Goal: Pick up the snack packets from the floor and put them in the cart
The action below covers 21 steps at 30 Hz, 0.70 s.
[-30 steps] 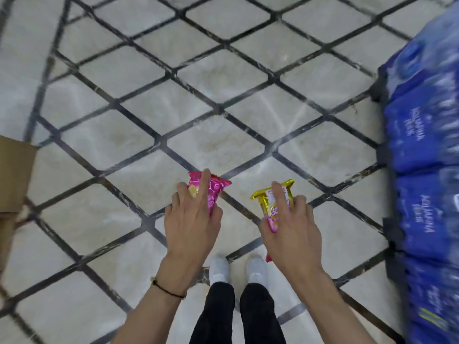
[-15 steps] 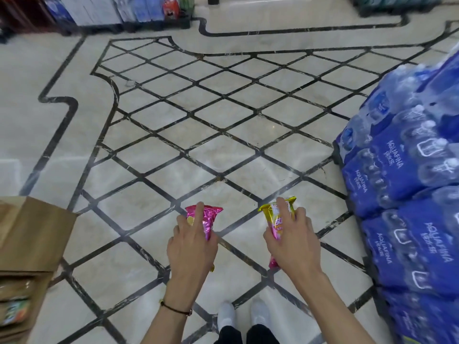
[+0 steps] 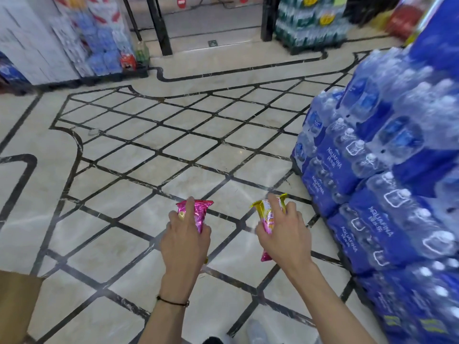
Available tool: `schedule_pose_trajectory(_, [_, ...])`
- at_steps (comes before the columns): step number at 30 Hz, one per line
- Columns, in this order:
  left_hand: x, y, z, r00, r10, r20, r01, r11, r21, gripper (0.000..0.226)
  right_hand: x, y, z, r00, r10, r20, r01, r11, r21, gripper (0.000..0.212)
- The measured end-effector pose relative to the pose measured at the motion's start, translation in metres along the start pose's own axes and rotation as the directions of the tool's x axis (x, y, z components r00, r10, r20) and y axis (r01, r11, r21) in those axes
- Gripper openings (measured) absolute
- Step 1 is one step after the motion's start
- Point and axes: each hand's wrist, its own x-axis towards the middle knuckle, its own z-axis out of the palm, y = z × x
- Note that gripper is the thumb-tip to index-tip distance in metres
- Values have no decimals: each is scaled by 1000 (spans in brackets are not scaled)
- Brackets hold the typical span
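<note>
Carriage of both packets toward the cart appears to be the step in hand. Left hand (image 3: 185, 240) grips a crinkled pink foil snack packet (image 3: 201, 211), forefinger laid along its face; right hand (image 3: 283, 234) grips a yellow-topped foil snack packet with a pink lower end (image 3: 266, 216) in like fashion. Both packets are held clear of the pale marble floor with dark inlaid lines (image 3: 139, 155), ahead of the body. No cart is in view, so it must be located before either packet is released. Recommended: firm hold at mid-packet, since slick foil may slip, without crushing the contents.

Legible writing: "AQUAFINA" in white on the blue shrink-wrapped packs of water bottles (image 3: 372, 219) stacked at right. Packet print is too blurred to read.
</note>
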Motion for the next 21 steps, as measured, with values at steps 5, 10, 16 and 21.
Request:
schedule_pose_trajectory(5, [12, 17, -11, 977, 211, -7, -211, 975, -72, 70, -20, 6, -28, 981, 148, -121, -150, 989, -6, 69])
schedule_pose_trajectory(10, [17, 50, -19, 901, 431, 54, -424, 900, -104, 75, -58, 16, -51, 897, 355, -262, -378, 925, -42, 69])
schedule_pose_trajectory(16, [-19, 109, -21, 704, 704, 99, -676, 706, -210, 72, -134, 43, -73, 715, 586, -381, -639, 769, -15, 68])
schedule_pose_trajectory(21, [-83, 155, -16, 477, 870, 127, -818, 492, -297, 75, -215, 70, -90, 494, 748, -442, -817, 574, 59, 69])
